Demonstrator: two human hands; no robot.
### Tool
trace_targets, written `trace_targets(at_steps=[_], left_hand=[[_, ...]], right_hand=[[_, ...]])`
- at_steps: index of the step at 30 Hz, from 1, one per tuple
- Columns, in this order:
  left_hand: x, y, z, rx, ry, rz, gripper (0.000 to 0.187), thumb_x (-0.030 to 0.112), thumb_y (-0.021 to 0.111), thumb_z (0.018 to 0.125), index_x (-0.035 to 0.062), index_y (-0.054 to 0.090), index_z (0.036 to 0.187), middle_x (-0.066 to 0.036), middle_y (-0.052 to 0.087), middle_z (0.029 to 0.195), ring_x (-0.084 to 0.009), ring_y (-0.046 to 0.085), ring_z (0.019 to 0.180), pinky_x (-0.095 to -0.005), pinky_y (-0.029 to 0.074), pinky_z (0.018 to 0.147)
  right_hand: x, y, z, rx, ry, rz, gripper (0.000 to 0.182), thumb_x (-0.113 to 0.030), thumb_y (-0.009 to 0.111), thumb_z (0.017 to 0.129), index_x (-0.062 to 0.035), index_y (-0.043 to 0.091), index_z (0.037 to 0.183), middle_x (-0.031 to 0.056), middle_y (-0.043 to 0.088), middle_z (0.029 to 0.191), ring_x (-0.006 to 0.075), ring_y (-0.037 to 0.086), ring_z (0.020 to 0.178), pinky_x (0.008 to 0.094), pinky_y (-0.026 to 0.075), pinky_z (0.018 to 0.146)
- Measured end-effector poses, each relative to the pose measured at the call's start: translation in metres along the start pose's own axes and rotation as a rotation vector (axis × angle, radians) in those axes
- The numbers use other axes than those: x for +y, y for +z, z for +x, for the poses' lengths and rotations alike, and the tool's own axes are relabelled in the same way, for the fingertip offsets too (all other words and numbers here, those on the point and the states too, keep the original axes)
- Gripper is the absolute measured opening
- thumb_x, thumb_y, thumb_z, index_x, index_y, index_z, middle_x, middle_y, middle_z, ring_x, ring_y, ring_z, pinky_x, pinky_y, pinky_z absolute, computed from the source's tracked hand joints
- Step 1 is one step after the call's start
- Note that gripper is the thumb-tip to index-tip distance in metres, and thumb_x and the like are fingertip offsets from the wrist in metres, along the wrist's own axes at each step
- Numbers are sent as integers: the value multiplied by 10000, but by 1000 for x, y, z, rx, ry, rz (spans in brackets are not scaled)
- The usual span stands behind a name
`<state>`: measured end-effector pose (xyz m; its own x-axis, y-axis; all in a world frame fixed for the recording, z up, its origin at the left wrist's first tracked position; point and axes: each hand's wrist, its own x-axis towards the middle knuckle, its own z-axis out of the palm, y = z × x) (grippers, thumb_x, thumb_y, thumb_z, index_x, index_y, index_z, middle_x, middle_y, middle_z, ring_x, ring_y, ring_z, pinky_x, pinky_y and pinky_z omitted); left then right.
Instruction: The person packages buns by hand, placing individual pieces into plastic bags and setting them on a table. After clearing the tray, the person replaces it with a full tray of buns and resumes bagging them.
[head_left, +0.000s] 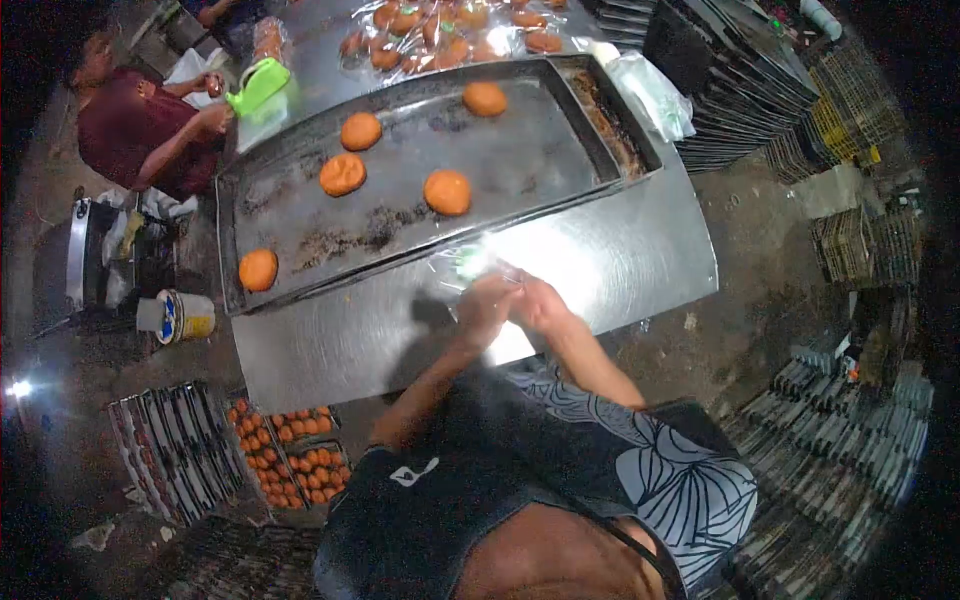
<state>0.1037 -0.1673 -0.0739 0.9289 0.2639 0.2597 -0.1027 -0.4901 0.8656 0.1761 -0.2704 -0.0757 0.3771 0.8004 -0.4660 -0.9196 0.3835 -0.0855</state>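
Note:
My left hand [485,305] and my right hand [541,302] meet over the steel table [640,250], fingers closed on a crinkled clear plastic bag [468,263] that is washed out by glare. Just beyond the bag lies a large dark baking tray [300,215] with several round orange-brown buns on it. The nearest bun [447,192] sits a short way past my hands, another bun [258,269] at the tray's near left corner. I cannot tell whether anything is inside the bag.
Another person in a maroon shirt [130,125] works at the table's far left beside a green jug [258,85]. Bagged buns [440,30] lie at the far end. Stacked trays [740,80] stand right, crates of buns [290,455] and a bucket [185,315] left.

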Motion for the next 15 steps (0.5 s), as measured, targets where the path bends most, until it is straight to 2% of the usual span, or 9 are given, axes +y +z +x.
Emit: trace_targets(at_steps=[2, 4, 6, 7, 10, 11, 12, 13, 15], left_hand=[[-18, 2, -5, 169, 247, 30, 141, 165, 587, 744, 81, 603, 856, -58, 569, 711, -187, 551, 690, -296, 436, 609], [-36, -3, 9, 483, -7, -242, 212, 227, 567, 775, 65, 574, 912, -37, 578, 720, -167, 555, 708, -275, 450, 587], [-26, -45, 7, 442, -267, -779, 292, 297, 544, 785, 69, 529, 967, -43, 551, 791, -160, 541, 731, -259, 446, 607], [-27, -69, 3, 366, -514, -1317, 373, 366, 522, 794, 72, 485, 1021, -49, 524, 863, -152, 526, 754, -242, 442, 626], [-53, -126, -14, 567, -718, -1052, 343, 314, 520, 811, 79, 461, 1053, -56, 519, 879, -148, 525, 769, -291, 478, 655], [-53, -137, -11, 741, -665, -1109, 369, 296, 510, 823, 63, 429, 1097, -64, 507, 898, -137, 513, 802, -287, 496, 650], [-55, -146, -10, 736, -678, -1104, 369, 296, 510, 823, 63, 429, 1097, -64, 507, 898, -137, 513, 802, -287, 496, 650], [-58, -155, -9, 874, -553, -1101, 362, 277, 509, 821, 74, 407, 1103, -58, 493, 898, -154, 499, 832, -333, 481, 703], [-57, -168, -6, 973, -444, -1095, 357, 257, 507, 819, 85, 386, 1108, -52, 479, 898, -170, 485, 862, -380, 467, 755]], right_hand=[[-7, 35, 16, 43, -441, -532, 422, -267, 454, 861, -17, 359, 1187, 133, 444, 1143, 236, 441, 1043, 327, 447, 801], [16, 53, 40, -104, -543, -370, 420, -234, 464, 858, -17, 354, 1200, 132, 433, 1181, 244, 407, 1102, 393, 400, 876], [45, 32, 69, -453, -692, -1119, 442, -289, 485, 843, -8, 405, 1175, 128, 443, 1183, 245, 406, 1116, 388, 340, 932], [65, 19, 80, -495, -636, -1135, 436, -303, 495, 832, -2, 430, 1142, 129, 467, 1159, 242, 430, 1094, 371, 333, 935], [76, 39, 88, -178, -246, -910, 351, -204, 562, 750, 16, 505, 1017, 143, 565, 967, 249, 516, 954, 322, 374, 862], [54, 76, 92, -85, -535, -1672, 380, -210, 592, 722, 45, 501, 988, 185, 554, 922, 279, 518, 908, 339, 376, 840], [45, 77, 119, 118, -1382, -2006, 334, -208, 590, 717, 34, 507, 933, 213, 558, 838, 312, 549, 812, 361, 422, 755], [28, 82, 135, 476, -1477, -2264, 329, -171, 590, 683, 3, 530, 956, 210, 558, 867, 331, 535, 854, 398, 406, 779], [-17, 76, 174, 313, -477, -2353, 424, -177, 588, 676, -6, 505, 1055, 241, 480, 1054, 373, 422, 1034, 450, 331, 872]])
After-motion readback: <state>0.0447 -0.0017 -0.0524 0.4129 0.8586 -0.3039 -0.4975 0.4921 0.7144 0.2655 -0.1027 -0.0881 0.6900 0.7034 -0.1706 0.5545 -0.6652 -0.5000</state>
